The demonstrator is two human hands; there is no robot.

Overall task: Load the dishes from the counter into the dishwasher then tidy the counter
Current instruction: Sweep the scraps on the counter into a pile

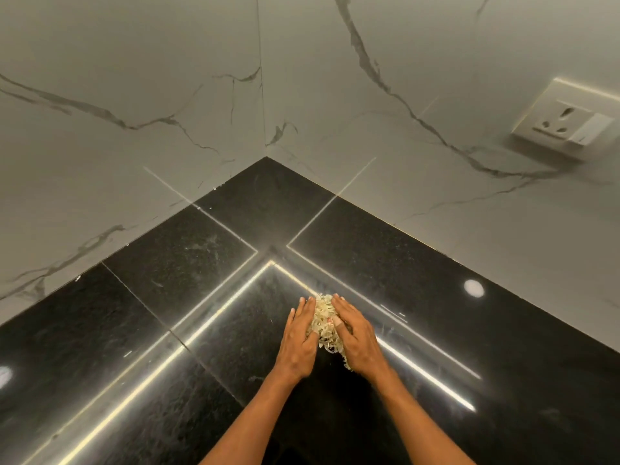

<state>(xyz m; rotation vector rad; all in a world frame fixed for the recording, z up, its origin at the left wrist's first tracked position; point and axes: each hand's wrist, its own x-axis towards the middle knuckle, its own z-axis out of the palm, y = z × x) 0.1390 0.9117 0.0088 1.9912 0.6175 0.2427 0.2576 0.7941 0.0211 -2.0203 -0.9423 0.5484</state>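
Two hands meet on the black stone counter (188,263), cupped around a small heap of pale vegetable peelings (324,317). The left hand (300,337) lies against the heap's left side, fingers straight and close together, palm turned inward toward the scraps. The right hand (355,333) mirrors it on the other side, fingers extended over and along the heap, with a few shreds trailing out from under its heel. Neither hand is clenched; both press flat-fingered against the pile, which sits between them, resting on the counter. A tiny reddish fleck shows among the pale shreds.

Beyond the heap, the counter runs back into the corner where two marble-veined wall panels (134,95) meet. Bright strips of reflected light cross the polished stone on either side of the heap, forming an angle just behind it. Up and to the right of the heap, well apart from it, a white wall socket (567,124) with a switch beside it is mounted on the right-hand panel. No lettering or brand mark can be read on the socket or anywhere else.
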